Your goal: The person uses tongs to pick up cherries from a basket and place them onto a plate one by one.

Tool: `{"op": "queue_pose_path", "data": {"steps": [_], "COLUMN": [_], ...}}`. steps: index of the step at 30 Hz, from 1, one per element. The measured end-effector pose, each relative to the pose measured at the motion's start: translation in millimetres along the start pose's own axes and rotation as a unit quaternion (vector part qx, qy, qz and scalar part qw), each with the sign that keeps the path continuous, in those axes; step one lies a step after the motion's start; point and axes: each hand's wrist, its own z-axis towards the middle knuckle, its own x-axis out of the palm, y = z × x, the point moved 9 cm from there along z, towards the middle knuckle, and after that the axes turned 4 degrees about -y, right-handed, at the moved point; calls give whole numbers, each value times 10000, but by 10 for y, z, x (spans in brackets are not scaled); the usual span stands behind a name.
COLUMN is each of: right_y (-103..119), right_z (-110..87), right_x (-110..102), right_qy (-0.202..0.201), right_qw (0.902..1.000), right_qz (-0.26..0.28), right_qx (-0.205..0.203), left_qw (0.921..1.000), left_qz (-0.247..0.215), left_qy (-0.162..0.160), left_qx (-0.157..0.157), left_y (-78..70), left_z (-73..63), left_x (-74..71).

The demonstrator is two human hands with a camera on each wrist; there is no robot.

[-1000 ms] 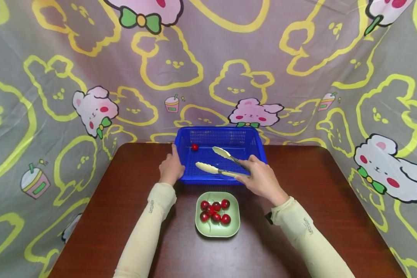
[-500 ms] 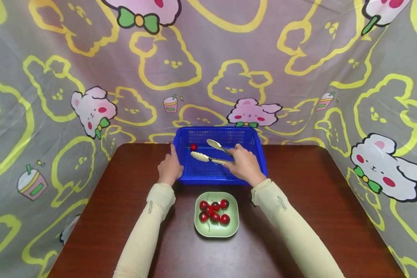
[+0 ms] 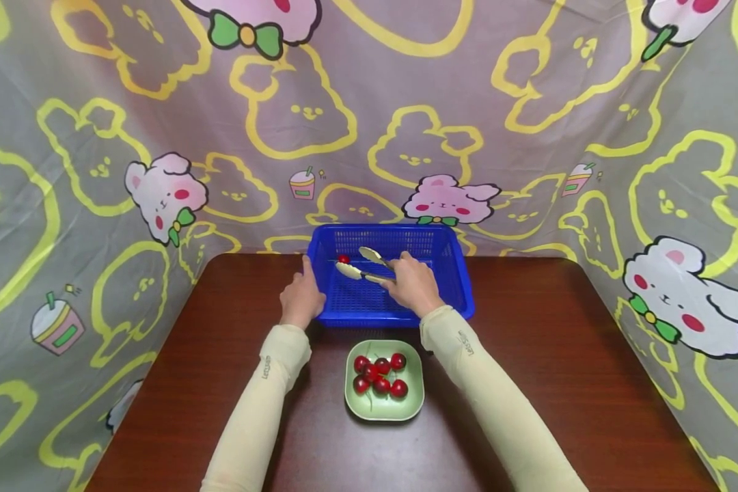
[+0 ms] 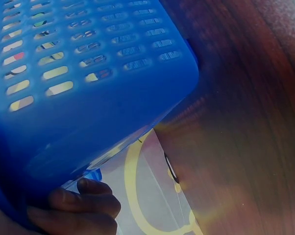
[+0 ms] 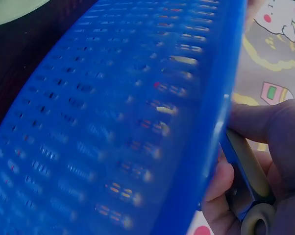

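Observation:
A blue plastic basket [image 3: 369,318] stands at the back of the table. My left hand [image 3: 302,297] grips its left rim; in the left wrist view the fingers [image 4: 84,205] curl round the rim's edge. My right hand [image 3: 415,281] reaches over the basket and holds tongs [image 3: 348,271] with pale scalloped tips spread apart. One red cherry [image 3: 343,259] lies at the basket's back left, beside the tong tips; whether they touch it, I cannot tell. In the right wrist view the tongs' handle [image 5: 250,171] sits between thumb and fingers, with the basket wall [image 5: 113,112] partly blocking the view.
In front of the basket, a light green square dish [image 3: 384,413] holds several red cherries [image 3: 381,386], some with stems. Both stand on a dark brown wooden table [image 3: 547,342]. A patterned cloth [image 3: 369,89] encloses the back and sides.
My right hand has moved left and farther into the basket, bringing the spread tong tips up to the lone cherry. The left hand stays on the basket rim.

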Motion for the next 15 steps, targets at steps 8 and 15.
{"op": "queue_pose_path", "data": {"steps": [8,15], "right_y": [83,105], "right_z": [88,131], "right_x": [151,253], "right_qy": [8,-30], "right_qw": [9998,9995], "right_qz": [-160,-260], "right_qx": [98,152], "left_qw": [10000,10000], "left_qz": [-4,16], "left_qy": [-32,-56], "left_qx": [-6,-8], "left_y": [14,16], "left_z": [19,30], "left_x": [5,12]}}
